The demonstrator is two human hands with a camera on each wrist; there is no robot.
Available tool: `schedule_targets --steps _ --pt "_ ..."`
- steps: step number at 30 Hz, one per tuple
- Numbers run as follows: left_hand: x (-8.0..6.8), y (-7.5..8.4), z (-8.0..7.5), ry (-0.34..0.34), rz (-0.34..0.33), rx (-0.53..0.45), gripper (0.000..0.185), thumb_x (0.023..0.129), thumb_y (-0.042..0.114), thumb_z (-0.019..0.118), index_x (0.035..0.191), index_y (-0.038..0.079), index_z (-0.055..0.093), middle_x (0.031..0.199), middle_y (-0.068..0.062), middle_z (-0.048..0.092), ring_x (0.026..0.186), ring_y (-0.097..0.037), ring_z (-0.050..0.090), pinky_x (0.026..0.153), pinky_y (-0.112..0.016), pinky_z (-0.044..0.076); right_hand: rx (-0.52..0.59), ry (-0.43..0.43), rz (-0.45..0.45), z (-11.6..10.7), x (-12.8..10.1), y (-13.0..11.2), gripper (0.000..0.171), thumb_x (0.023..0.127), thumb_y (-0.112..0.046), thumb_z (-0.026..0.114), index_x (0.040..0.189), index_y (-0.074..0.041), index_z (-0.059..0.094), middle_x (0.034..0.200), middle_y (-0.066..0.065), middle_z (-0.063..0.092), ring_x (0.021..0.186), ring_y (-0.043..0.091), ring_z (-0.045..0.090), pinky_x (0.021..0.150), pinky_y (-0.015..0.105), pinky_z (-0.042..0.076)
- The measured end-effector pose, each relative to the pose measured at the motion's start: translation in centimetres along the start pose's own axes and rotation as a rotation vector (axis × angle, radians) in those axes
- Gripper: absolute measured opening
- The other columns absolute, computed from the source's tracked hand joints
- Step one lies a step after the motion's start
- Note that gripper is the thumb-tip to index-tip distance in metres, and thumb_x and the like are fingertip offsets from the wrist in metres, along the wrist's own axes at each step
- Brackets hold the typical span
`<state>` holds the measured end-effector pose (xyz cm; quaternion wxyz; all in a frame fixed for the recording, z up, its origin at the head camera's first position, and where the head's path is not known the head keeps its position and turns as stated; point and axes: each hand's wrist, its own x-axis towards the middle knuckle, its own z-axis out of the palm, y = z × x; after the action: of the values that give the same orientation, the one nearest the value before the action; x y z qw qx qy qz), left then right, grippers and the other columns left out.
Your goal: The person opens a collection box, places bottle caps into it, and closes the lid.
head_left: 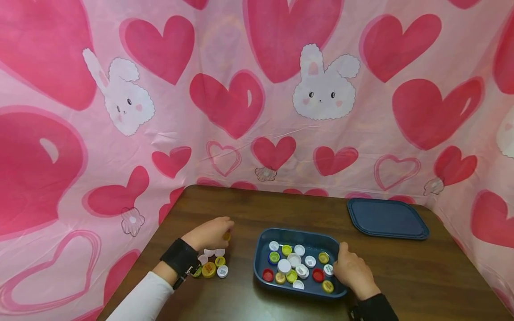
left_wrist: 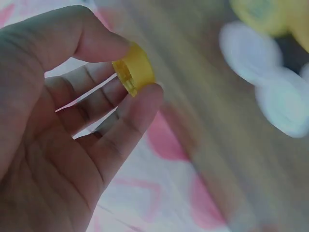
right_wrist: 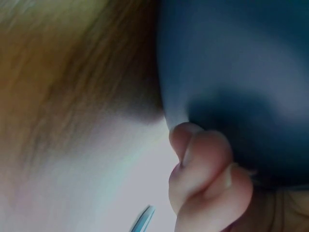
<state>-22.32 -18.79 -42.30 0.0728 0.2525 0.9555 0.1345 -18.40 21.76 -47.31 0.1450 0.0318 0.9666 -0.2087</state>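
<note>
My left hand pinches a yellow bottle cap between thumb and finger; in the left wrist view the cap's hollow side faces the palm. Below that hand lies a group of loose caps, among them a yellow cap and a white cap. A dark blue tray holds several white, yellow, red and green-rimmed caps. At the tray's right end, my right hand grips the rim, its fingers curled against the outer wall in the right wrist view.
A flat dark blue lid rests at the back right of the brown wooden table. Behind the table hangs a pink cloth with hearts and rabbits. Black bands circle both wrists.
</note>
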Motion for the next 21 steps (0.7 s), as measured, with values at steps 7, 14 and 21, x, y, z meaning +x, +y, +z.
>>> schedule_targets --steps 7,14,21 --pt "2.1 5.0 -0.9 -0.031 0.128 0.028 0.030 0.081 0.015 0.082 0.108 0.013 0.068 0.095 0.002 0.060 0.085 -0.013 0.059 0.079 -0.028 0.057 0.004 -0.020 0.018 -0.1 0.1 -0.1 0.042 0.093 -0.013 0.060 0.122 0.009 0.039 0.092 0.022 0.064 0.074 0.028 0.061 0.067 0.047 0.053" --pt "3.6 8.9 -0.1 -0.119 0.178 0.056 0.027 0.085 0.019 0.081 0.108 0.019 0.069 0.097 0.007 0.058 0.087 -0.008 0.055 0.079 -0.022 0.054 0.006 -0.014 0.017 0.0 0.1 0.1 0.041 0.093 -0.013 0.060 0.121 0.008 0.039 0.092 0.022 0.063 0.074 0.028 0.061 0.067 0.046 0.053" --pt "5.1 10.7 1.5 -0.190 0.252 0.102 0.027 0.086 0.020 0.080 0.112 0.015 0.071 0.097 0.006 0.059 0.085 -0.006 0.054 0.077 -0.017 0.052 0.000 0.017 -0.008 0.1 0.0 0.2 0.037 0.092 -0.013 0.060 0.117 0.007 0.041 0.092 0.022 0.064 0.075 0.030 0.062 0.066 0.048 0.052"
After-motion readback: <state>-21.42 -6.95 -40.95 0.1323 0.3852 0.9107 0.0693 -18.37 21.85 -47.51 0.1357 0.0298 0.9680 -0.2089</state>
